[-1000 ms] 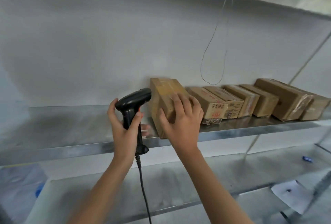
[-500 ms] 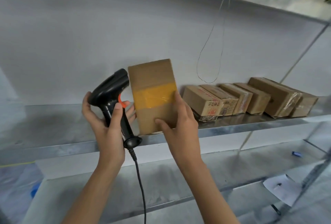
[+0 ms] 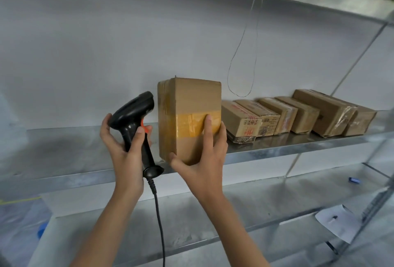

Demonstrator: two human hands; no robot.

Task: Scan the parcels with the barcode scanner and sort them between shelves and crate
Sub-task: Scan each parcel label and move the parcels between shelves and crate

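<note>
Parcel [image 3: 188, 117] upright at centre frame, held in my right hand [image 3: 202, 161]: thumb under its lower left corner, fingers flat along the yellow tape band on its front face. Its base sits about level with the front edge of the middle metal shelf [image 3: 64, 160]; whether it rests there I cannot tell. My left hand [image 3: 124, 147] grips the black barcode scanner [image 3: 136, 126] just left of the parcel, a finger near the orange trigger, the nose pointing at the parcel's left side. Cable [image 3: 158, 213] hangs down. 6 more parcels [image 3: 298, 117] line the same shelf at right.
</note>
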